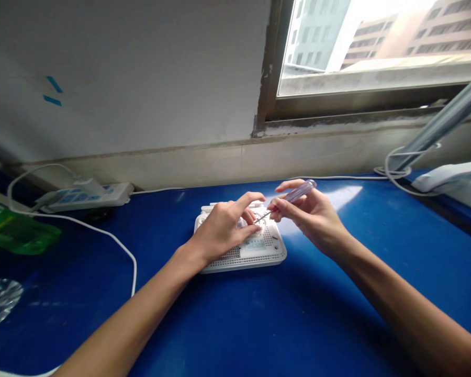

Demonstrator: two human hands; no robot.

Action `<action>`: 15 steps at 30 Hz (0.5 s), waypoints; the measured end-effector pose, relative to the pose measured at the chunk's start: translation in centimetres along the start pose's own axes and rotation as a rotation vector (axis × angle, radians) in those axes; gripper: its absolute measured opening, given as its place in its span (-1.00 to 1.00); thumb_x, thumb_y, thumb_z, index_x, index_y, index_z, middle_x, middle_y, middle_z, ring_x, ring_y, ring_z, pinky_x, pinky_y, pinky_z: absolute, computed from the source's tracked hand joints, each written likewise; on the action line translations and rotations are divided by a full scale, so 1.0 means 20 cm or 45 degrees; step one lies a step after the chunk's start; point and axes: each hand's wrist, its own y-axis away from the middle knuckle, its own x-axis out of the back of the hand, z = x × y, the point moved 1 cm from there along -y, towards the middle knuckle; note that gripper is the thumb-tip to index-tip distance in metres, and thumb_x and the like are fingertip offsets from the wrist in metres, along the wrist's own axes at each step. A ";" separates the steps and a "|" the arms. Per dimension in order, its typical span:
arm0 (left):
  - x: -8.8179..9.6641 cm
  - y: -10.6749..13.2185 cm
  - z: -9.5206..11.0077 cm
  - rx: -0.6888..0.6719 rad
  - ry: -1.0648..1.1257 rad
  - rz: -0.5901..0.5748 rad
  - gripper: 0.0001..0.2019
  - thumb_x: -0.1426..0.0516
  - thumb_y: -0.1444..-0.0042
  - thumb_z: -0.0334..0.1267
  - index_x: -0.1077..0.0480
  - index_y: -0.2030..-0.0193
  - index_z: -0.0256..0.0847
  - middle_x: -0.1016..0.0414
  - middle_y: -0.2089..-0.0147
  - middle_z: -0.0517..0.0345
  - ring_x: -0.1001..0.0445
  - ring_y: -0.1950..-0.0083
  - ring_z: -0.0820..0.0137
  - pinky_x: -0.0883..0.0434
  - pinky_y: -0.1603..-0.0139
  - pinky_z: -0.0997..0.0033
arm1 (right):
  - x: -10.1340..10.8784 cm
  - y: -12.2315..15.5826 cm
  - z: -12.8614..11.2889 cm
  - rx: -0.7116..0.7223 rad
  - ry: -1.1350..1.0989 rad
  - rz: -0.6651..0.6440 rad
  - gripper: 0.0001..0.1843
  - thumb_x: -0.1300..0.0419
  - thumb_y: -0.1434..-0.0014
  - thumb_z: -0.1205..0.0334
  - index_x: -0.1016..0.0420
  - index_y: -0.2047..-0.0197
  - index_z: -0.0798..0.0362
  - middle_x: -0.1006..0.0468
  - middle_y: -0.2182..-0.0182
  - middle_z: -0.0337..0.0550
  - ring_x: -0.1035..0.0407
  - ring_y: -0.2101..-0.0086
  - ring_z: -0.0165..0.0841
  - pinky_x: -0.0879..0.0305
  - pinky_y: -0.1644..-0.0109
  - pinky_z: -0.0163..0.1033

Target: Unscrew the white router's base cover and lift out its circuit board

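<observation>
The white router (255,252) lies in the middle of the blue table (298,319), its vented face up. Our left hand (223,230) rests on top of it, fingers loosely bent and the index stretched out; we cannot tell whether it grips the case. Our right hand (310,217) pinches a screwdriver (298,192) with a clear handle between thumb and fingers, its thin tip slanting down to the router's far part. At the far left, against the wall, we see a power strip (90,195), with a white cable (113,242) curving toward us. A green bag (19,234) lies at the left edge. A window (377,47) is at the far right.
</observation>
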 end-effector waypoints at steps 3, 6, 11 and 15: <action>0.00 0.00 0.00 0.000 -0.025 -0.005 -0.45 -0.40 -0.14 -0.47 -0.40 -0.23 -0.08 -0.68 0.29 0.33 -0.74 0.17 0.32 -0.58 0.03 0.42 | 0.00 0.00 -0.01 0.001 0.021 -0.009 -0.61 -0.50 -0.20 0.05 -0.50 0.03 -0.03 -0.74 0.32 -0.17 -0.63 0.36 -0.30 -0.59 0.19 -0.15; 0.00 0.00 0.00 0.000 -0.054 -0.004 -0.44 -0.41 -0.14 -0.45 -0.40 -0.24 -0.04 -0.67 0.29 0.34 -0.74 0.16 0.31 -0.59 0.02 0.41 | -0.01 0.01 -0.01 0.011 0.083 -0.024 -0.63 -0.50 -0.20 0.05 -0.51 0.04 -0.02 -0.74 0.33 -0.16 -0.63 0.36 -0.28 -0.58 0.20 -0.14; 0.00 0.00 0.00 -0.027 -0.019 0.018 -0.47 -0.39 -0.17 -0.45 -0.42 -0.24 -0.05 -0.68 0.28 0.33 -0.75 0.13 0.32 -0.60 0.00 0.41 | -0.01 0.01 -0.01 0.015 0.088 -0.023 -0.64 -0.49 -0.21 0.05 -0.51 0.05 -0.03 -0.74 0.33 -0.17 -0.64 0.37 -0.29 -0.59 0.20 -0.14; 0.00 0.01 0.01 -0.010 0.028 0.019 -0.46 -0.38 -0.17 -0.42 -0.41 -0.26 -0.04 -0.69 0.27 0.32 -0.76 0.12 0.30 -0.63 -0.01 0.38 | 0.00 0.01 -0.01 -0.021 0.060 -0.021 -0.58 -0.50 -0.18 0.02 -0.49 0.01 -0.03 -0.74 0.33 -0.16 -0.65 0.35 -0.26 -0.60 0.19 -0.12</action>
